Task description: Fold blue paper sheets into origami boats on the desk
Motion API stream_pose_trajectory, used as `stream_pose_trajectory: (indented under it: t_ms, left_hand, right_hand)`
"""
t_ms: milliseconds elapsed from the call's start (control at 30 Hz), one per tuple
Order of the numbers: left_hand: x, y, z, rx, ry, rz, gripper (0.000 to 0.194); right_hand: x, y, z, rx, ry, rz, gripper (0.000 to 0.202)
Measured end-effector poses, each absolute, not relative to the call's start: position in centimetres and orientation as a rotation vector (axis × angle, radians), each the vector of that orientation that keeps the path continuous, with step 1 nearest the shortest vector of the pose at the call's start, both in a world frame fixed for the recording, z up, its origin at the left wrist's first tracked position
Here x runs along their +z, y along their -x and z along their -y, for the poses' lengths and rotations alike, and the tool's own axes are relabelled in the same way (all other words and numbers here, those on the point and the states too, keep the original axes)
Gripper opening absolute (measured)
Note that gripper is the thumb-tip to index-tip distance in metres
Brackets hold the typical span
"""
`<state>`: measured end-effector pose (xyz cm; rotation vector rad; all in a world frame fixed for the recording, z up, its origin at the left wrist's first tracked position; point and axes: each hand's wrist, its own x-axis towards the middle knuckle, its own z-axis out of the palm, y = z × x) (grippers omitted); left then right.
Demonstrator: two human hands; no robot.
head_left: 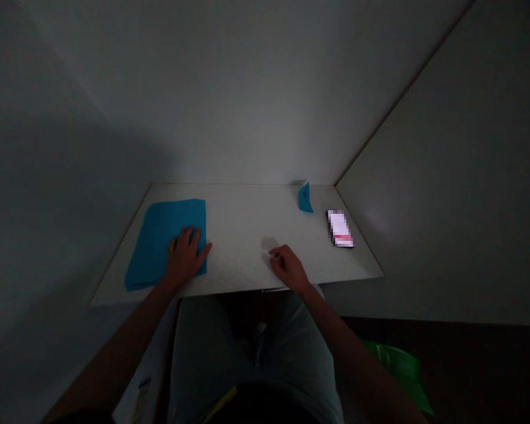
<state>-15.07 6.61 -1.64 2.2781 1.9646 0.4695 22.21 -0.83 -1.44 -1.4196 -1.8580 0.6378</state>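
Note:
A flat blue sheet-like stack (172,221) lies on the left part of the white tabletop (238,227); whether it is fabric or paper I cannot tell. My left hand (185,256) rests on its right side, palm down with the fingers spread and the thumb reaching past its right edge. Over the tabletop's front middle, my right hand (288,266) is loosely closed, fingers curled, with nothing visible in it. Beyond it, near the back wall, a small blue piece (305,199) stands bent.
A phone (340,228) with a lit, blurred screen lies at the right of the tabletop. Pale walls (229,106) enclose the back and sides. Below, at the lower right, is something shiny green (397,365). My legs (203,353) are under the front edge.

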Motion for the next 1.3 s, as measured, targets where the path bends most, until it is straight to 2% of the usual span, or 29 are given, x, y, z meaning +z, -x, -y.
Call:
stream_pose_trajectory:
  t_ms: [100,233,300,400,600,800,1000,1067,1200,1300]
  left_hand:
    - [-1.9,14.9,-5.5,0.453,-2.326,-1.998,0.077]
    - [-1.7,14.9,-6.0,0.458,-2.367,-2.008,0.076]
    - [-1.8,14.9,-6.2,0.48,-2.367,-2.007,0.074]
    - [-1.9,15.2,-6.2,0.516,-2.352,-2.002,0.069]
    - [-0.5,13.3,-5.5,0.769,-2.304,-2.022,0.06]
    - [0.0,5.0,-4.8,0.933,-1.934,-1.728,0.056]
    - [-0.4,1.9,-4.9,0.937,-1.845,-1.659,0.06]
    - [-0.2,2.2,-5.0,0.915,-1.876,-1.646,0.056]
    - [0.2,2.5,-4.8,0.88,-1.917,-1.621,0.056]
    - [0.5,2.4,-4.7,0.834,-1.964,-1.562,0.06]
  right_hand:
    - [-0.7,-24.2,-2.0,0.521,1.412,1.764,0.029]
    - [0.9,-28.4,-9.0,0.273,1.743,1.501,0.043]
    - [1.3,-30.1,-12.0,0.259,1.919,1.471,0.038]
    - [1.1,-30.6,-13.8,0.282,1.925,1.612,0.03]
    - [-0.4,-26.0,-7.6,0.193,1.566,1.907,0.035]
    - [-2.2,-20.9,-1.6,0.15,1.281,2.099,0.048]
    - [-2.1,-18.9,-0.3,0.324,1.07,2.277,0.04]
    - [-1.7,-19.0,-0.1,0.425,1.024,2.242,0.04]
    - [-1.4,-19.4,-0.2,0.648,1.07,1.981,0.054]
    - [-1.7,-19.6,-1.0,0.669,1.192,1.731,0.048]
